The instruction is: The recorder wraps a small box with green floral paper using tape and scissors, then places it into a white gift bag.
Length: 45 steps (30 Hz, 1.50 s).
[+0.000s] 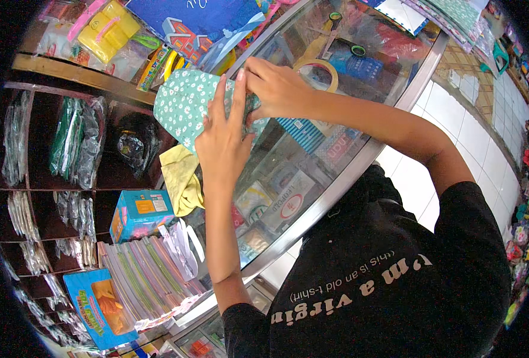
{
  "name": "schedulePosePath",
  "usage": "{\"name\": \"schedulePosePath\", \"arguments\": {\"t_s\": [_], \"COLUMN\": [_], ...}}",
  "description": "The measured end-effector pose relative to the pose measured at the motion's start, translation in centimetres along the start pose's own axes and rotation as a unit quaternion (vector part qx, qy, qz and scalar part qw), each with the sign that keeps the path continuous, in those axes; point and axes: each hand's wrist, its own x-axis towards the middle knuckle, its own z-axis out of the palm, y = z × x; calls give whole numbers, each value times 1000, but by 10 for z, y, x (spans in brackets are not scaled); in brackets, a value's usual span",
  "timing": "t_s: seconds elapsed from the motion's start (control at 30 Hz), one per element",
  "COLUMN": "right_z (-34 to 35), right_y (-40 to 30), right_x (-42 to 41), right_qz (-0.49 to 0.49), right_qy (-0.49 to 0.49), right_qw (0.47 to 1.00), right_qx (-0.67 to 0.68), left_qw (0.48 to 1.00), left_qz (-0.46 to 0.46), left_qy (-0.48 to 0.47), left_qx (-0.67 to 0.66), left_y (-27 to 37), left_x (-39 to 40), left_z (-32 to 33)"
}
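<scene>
A green package point(181, 100) printed with white daisies lies on a glass-topped display counter point(325, 201). My left hand point(226, 129) rests across its right part, palm down, with the fingertips pressing near the top edge. My right hand point(275, 89) is bent over the same end, its thumb and fingers pinching the patterned material there. The folds under my right fingers are partly hidden. Just right of that hand, a roll of tape point(334, 79) lies on the glass. A crumpled yellow cloth point(179, 179) sits below the package, close to my left wrist.
Green-ringed scissors handles point(334, 17) show at the counter's far end. A blue box point(143, 208) and a stack of books point(143, 277) stand at the left. Dark shelves point(45, 143) hold plastic-wrapped goods. A blue printed bag point(193, 22) lies beyond the package.
</scene>
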Motion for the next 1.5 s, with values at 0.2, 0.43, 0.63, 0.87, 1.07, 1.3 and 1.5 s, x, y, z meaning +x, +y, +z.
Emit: {"name": "schedulePosePath", "arguments": {"t_s": [0.2,0.43,0.63,0.87,1.07,1.3,1.5], "right_z": [6,16,17,20,25,22,23], "right_y": [3,5,7,16,20,8,8], "right_x": [-1,-8,-9,-13,-17,-17,-18], "right_qz": [85,176,187,192,150,199,183], "right_qy": [-46,-61,-89,-115,-123,-163,-158], "right_qw": [991,967,949,930,926,926,933], "right_qx": [91,175,236,291,323,277,268], "left_qw": [1000,998,997,997,998,997,998], "left_qz": [15,-11,-31,-21,-38,-44,-43], "left_qy": [13,-8,-12,5,-2,-6,-6], "left_qx": [20,60,65,70,56,61,53], "left_y": [-2,0,2,5,7,6,5], "left_x": [1,1,-1,1,2,2,1], "left_z": [4,6,4,7,7,7,7]}}
